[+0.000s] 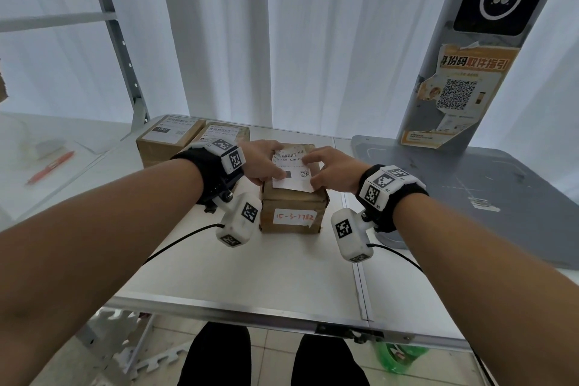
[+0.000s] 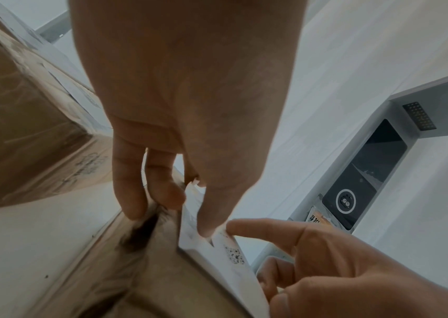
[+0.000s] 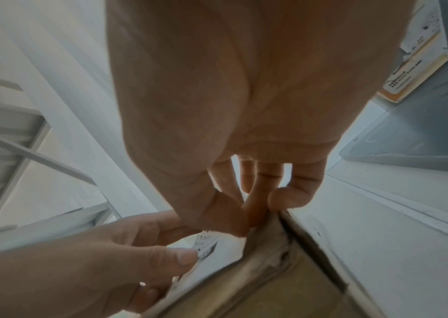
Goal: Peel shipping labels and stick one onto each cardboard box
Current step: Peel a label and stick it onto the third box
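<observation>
A brown cardboard box stands in the middle of the white table, with a handwritten red-number sticker on its front. A white shipping label with barcode and QR code lies across its top; its near edge is lifted and overhangs the box. My left hand holds the label's left side, thumb on top. My right hand pinches the right edge, index finger on the paper, thumb at the box corner.
Two labelled cardboard boxes sit behind my left wrist. A grey scanner stand on a wide grey base fills the right side. A red pen lies on the left table beside a metal shelf frame.
</observation>
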